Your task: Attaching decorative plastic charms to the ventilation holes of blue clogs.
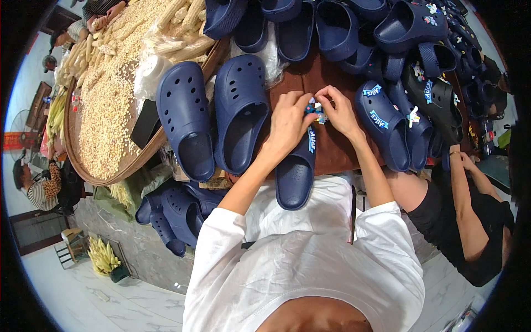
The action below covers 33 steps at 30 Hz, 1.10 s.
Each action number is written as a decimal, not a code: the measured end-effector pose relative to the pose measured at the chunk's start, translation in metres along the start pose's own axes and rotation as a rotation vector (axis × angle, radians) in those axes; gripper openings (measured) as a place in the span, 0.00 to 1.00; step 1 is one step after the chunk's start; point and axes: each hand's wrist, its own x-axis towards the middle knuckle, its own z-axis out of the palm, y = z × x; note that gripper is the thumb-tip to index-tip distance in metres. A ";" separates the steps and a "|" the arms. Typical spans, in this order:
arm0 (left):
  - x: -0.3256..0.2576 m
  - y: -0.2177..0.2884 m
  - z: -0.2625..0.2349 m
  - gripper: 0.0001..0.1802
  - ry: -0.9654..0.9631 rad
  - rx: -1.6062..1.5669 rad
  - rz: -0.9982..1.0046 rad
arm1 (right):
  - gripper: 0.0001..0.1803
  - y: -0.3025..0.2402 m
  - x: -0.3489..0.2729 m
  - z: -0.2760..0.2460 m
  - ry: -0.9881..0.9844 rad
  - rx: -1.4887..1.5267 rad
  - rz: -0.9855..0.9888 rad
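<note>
A navy clog (294,180) lies sole down in front of me, its heel toward my body, with a blue and white ribbon-shaped charm (312,139) on its upper. My left hand (289,119) is wrapped over the toe part and hides much of it. Bent over the same spot, my right hand (338,112) pinches at a cluster of small coloured charms (317,112); which one its fingertips hold is too small to tell. Two navy clogs without charms (184,110) stand to the left. On the right sits a navy clog with ribbon charms (380,123), beside others decorated likewise.
A large round tray (108,178) of corn kernels and cobs stands at the left, with a black phone-like slab (145,123) at its edge. Many navy clogs (336,27) crowd the far side of the brown cloth (348,157). Another person's arm (467,205) is close at right.
</note>
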 end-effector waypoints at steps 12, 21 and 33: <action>-0.040 -0.005 -0.018 0.18 -0.034 0.104 -0.217 | 0.29 -0.025 0.009 0.026 -0.360 0.018 -0.102; -0.027 -0.001 -0.021 0.15 -0.136 0.238 -0.229 | 0.13 -0.017 -0.007 0.038 -0.104 -0.269 -0.394; -0.031 -0.008 -0.016 0.12 -0.074 0.244 -0.260 | 0.13 -0.006 -0.012 0.021 0.002 -0.221 -0.153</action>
